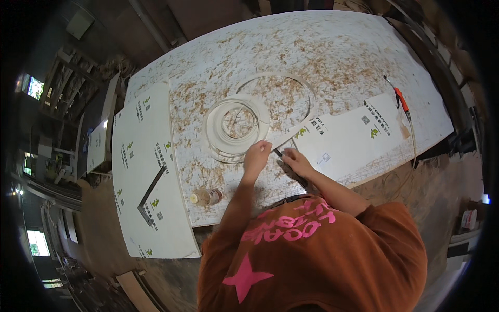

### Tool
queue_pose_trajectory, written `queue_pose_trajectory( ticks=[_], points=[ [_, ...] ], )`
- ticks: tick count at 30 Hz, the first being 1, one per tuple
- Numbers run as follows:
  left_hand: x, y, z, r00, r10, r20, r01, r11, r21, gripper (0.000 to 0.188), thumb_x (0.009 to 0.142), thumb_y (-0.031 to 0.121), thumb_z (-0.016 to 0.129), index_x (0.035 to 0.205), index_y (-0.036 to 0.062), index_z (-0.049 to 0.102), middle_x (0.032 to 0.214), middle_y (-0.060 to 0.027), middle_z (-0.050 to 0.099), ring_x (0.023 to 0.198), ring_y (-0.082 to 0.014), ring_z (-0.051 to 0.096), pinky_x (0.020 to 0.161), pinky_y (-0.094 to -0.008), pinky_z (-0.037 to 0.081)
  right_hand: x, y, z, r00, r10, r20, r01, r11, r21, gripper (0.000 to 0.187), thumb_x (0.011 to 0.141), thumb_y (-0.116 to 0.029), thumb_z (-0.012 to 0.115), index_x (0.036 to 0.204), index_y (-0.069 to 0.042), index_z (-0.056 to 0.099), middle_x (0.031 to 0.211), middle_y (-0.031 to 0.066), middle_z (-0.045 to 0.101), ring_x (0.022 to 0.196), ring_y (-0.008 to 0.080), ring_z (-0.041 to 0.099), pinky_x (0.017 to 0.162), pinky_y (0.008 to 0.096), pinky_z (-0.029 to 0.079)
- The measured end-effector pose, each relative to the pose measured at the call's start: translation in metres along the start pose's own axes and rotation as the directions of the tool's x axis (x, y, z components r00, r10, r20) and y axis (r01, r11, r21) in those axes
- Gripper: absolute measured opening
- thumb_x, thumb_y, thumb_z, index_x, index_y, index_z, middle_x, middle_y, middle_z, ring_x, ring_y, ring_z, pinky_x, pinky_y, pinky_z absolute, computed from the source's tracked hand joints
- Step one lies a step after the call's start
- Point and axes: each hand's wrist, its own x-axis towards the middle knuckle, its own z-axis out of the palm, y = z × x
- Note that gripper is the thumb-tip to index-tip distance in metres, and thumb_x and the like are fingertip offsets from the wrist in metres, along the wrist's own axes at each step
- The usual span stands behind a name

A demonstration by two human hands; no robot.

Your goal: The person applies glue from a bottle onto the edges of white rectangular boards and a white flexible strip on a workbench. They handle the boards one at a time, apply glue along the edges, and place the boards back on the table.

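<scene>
A coil of white edge banding (212,124) lies flat in the middle of the table, with a loose loop of the same band arcing out to its right. My left hand (258,157) is closed in a pinch on the band at the near right side of the coil. Just to its right, my right hand (298,163) is closed around a slim dark tool (278,153), whose tip points toward my left hand. Its exact kind is too small to tell. A white printed board (338,136) lies beside my right hand, its left end close to the band.
The white table (332,36) is strewn with brown shavings. A large printed board (140,187) with a dark metal square (151,192) lies left. A bottle (207,196) stands near the front edge. At right lies an orange-handled tool (400,99) with a trailing hose.
</scene>
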Motion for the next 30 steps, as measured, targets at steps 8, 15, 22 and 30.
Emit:
queue_pose_trajectory(
  ticks=[8,15,22,30],
  points=[
    [-0.028,0.034,-0.030,0.976,0.156,0.151,-0.100,0.941,-0.322,0.017,0.088,0.018,0.061,0.087,0.0010,0.064,0.067,-0.0017,0.060,0.061,-0.0068,0.055,0.056,-0.0248,0.043,0.008,-0.054,-0.027,0.862,0.156,0.483,-0.499,0.087,0.862,0.017,0.094,-0.032,0.056,0.095,-0.015,0.058,0.066,-0.0013,0.064,0.056,0.0146,0.059,0.071,0.0395,0.051],
    [-0.039,0.029,-0.034,0.908,0.309,0.281,-0.106,0.821,-0.562,0.010,0.090,0.009,0.059,0.086,0.0005,0.063,0.070,0.0009,0.060,0.061,-0.0040,0.054,0.054,-0.0205,0.042,-0.007,-0.074,-0.021,0.609,-0.036,0.793,-0.793,-0.015,0.609,0.013,0.093,-0.025,0.060,0.093,-0.012,0.057,0.073,-0.0002,0.061,0.056,0.0111,0.055,0.070,0.0369,0.050],
    [-0.038,0.033,-0.024,0.992,0.043,-0.118,-0.056,0.993,-0.105,0.022,0.086,0.032,0.063,0.086,0.0099,0.067,0.070,-0.0107,0.066,0.060,-0.0229,0.064,0.058,-0.0340,0.047,-0.015,-0.080,-0.003,0.980,-0.012,-0.197,0.117,0.838,0.533,0.019,0.088,-0.016,0.064,0.088,0.003,0.068,0.073,0.0046,0.067,0.062,0.0101,0.060,0.057,0.0261,0.049],
    [-0.022,0.034,-0.016,0.946,0.074,-0.314,-0.126,0.981,-0.148,0.039,0.085,0.033,0.062,0.113,0.0056,0.058,0.110,-0.0166,0.063,0.083,-0.0343,0.066,0.077,-0.0400,0.049,-0.030,-0.063,0.003,0.706,-0.693,-0.144,0.613,0.700,-0.366,0.011,0.078,-0.021,0.069,0.086,-0.014,0.069,0.080,0.0074,0.068,0.078,0.0272,0.064,0.082,0.0442,0.044]
  ],
)
